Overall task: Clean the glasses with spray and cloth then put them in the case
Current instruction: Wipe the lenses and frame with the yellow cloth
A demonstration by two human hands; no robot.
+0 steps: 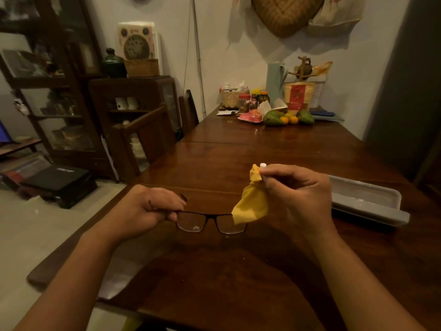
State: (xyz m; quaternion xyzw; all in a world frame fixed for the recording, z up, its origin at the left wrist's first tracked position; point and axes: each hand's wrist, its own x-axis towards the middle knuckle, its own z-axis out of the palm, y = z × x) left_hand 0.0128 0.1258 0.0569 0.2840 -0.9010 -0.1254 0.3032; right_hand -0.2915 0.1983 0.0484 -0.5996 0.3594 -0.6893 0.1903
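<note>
My left hand (pixel 150 207) grips the dark-framed glasses (pixel 211 222) by their left temple, holding them low over the wooden table (pixel 238 158) with the lenses facing me. My right hand (pixel 298 189) is closed around a small spray bottle, of which only the white tip (pixel 263 165) shows above the fingers. The same hand also pinches a yellow cloth (pixel 250 203) that hangs down and covers part of the right lens. A grey glasses case (pixel 372 201) lies open on the table just right of my right hand.
Fruit (pixel 285 118), jars and a basket (pixel 230 99) crowd the table's far end by the wall. Wooden chairs (pixel 148 137) stand along the left side. A dark cabinet (pixel 133 101) and shelving stand further left.
</note>
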